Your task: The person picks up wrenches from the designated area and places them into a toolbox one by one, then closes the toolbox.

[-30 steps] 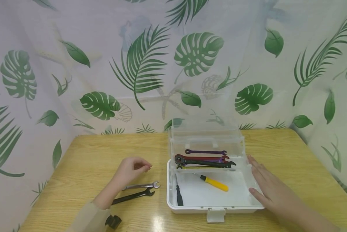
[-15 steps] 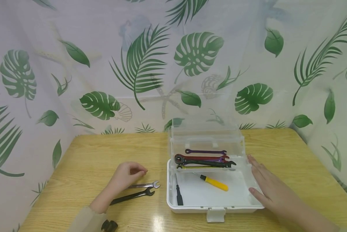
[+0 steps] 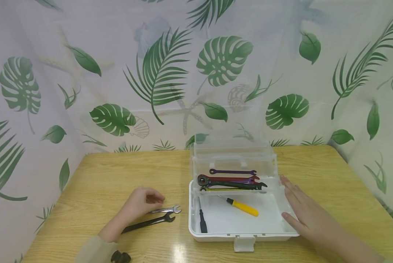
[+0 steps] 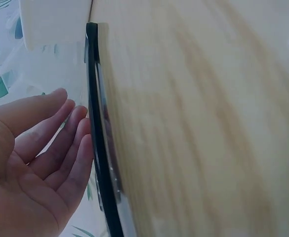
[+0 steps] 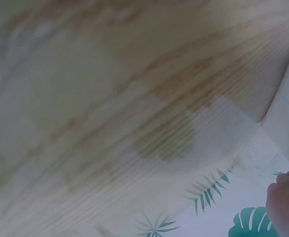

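Silver steel open-end wrench point(image 3: 165, 210) just left of white plastic toolbox point(image 3: 196, 230), flat on wood. Left hand point(image 3: 140, 204) over its handle, fingers loosely curled — actual grasp unclear. Right hand point(image 3: 306, 213) flat vs box's right wall. Risk: weak pinch, wrench slips, knocks black wrench point(image 3: 148, 222) alongside.

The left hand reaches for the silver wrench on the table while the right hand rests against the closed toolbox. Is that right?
Not quite: the toolbox is open, its clear lid standing up, as the head view shows. The left hand is at the silver wrench; the right hand rests against the box.
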Motion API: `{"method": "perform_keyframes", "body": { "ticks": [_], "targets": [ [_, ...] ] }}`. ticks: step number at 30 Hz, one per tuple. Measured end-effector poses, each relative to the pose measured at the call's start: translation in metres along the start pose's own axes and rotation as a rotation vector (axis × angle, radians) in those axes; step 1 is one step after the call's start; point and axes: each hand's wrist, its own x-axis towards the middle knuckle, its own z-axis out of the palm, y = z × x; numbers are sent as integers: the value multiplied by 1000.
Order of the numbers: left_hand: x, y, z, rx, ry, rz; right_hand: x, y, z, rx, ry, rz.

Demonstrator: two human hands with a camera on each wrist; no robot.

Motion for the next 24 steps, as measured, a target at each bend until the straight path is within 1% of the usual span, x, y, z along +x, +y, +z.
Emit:
{"method": "perform_keyframes", "body": {
  "ticks": [4,10,19,22,24],
  "targets": [
    [-2,0,-2,-19,-35,7,0,0,0,4,-7,6],
    [-2,-1,-3,-38,-57,18,0,0,0,4,-16,12],
    [1,-8,-1,-6,-77,2,0,0,-1,-12,-11,2],
    [0,-8,0,6,-83,9,0,1,-1,-13,-28,11],
    [0,-7,0,27,-88,28,1,0,-2,-9,-37,23]
  ]
}}
